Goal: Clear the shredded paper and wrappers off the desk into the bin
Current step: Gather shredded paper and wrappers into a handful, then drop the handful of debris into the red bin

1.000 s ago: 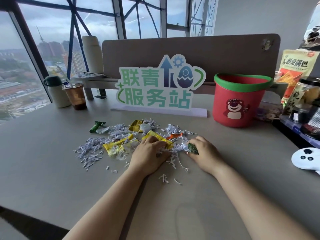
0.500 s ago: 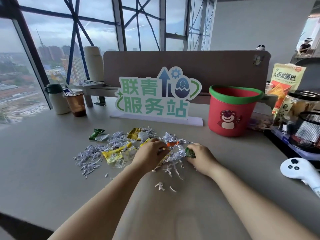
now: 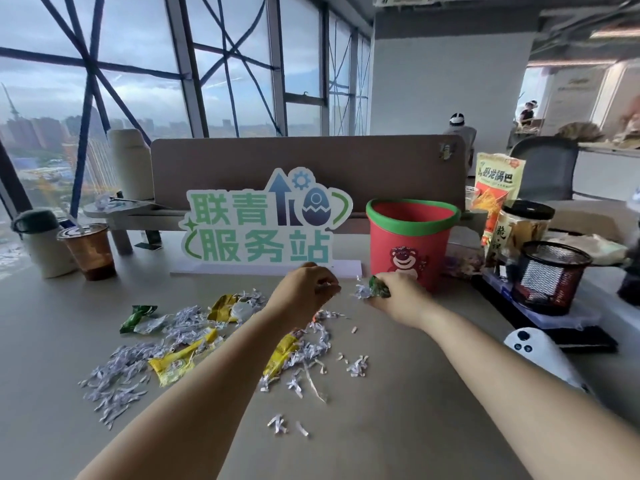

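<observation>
Both hands hang above the desk [image 3: 415, 420], in the open gap between the litter and the bin [image 3: 408, 237]. The left hand [image 3: 304, 289] has its fingers curled, pinching a few scraps [image 3: 325, 289] too blurred to tell apart. The right hand [image 3: 398, 301] grips a dark green wrapper [image 3: 379, 289] with a tuft of white shreds, just in front of the bin's lower wall and below its green rim. The bin stands upright at the back right, between the sign [image 3: 263, 230] and the mesh holder [image 3: 550, 278]. Most of the shredded paper [image 3: 121, 372] lies spread on the near left of the desk, mixed with yellow wrappers [image 3: 180, 358] and a light green wrapper [image 3: 138, 315]. A few stray strips lie near the front edge. A white controller [image 3: 540, 355] sits near the right edge, apart from the litter.
</observation>
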{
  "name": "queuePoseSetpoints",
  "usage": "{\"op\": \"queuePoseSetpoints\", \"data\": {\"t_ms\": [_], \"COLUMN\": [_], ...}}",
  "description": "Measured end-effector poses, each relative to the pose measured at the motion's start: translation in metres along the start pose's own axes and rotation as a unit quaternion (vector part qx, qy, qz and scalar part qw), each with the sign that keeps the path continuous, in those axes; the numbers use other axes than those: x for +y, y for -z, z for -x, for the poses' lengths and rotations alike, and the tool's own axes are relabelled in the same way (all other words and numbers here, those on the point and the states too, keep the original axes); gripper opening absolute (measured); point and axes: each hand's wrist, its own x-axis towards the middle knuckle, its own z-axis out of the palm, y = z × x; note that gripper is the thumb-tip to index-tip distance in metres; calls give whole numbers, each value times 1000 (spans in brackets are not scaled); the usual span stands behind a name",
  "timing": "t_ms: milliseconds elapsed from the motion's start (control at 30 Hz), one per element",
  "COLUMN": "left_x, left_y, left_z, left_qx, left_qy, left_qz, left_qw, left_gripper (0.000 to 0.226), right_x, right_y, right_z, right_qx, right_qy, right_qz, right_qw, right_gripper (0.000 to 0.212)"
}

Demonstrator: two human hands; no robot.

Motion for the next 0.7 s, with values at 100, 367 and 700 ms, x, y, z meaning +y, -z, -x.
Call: {"op": "queuePoseSetpoints", "data": {"t_ms": [100,367,700], "left_x": [12,48,87], "left_y": [1,2,-4], "left_z": [-18,-66,-146], "left_qx": [5,45,64], "left_qy": [-18,-52,-83], "left_qz": [1,31,63], "left_qw": [1000,997,993], "left_gripper": [19,16,11], "right_x": [1,10,22], "right_y": [23,83,135], "right_z": [-1,-12,-63], "right_qx": [20,51,96], "right_qy": [2,-18,-33], "right_qz": [-2,-24,-39], "right_qw": [1000,998,994], "right_gripper": [21,20,34]}}
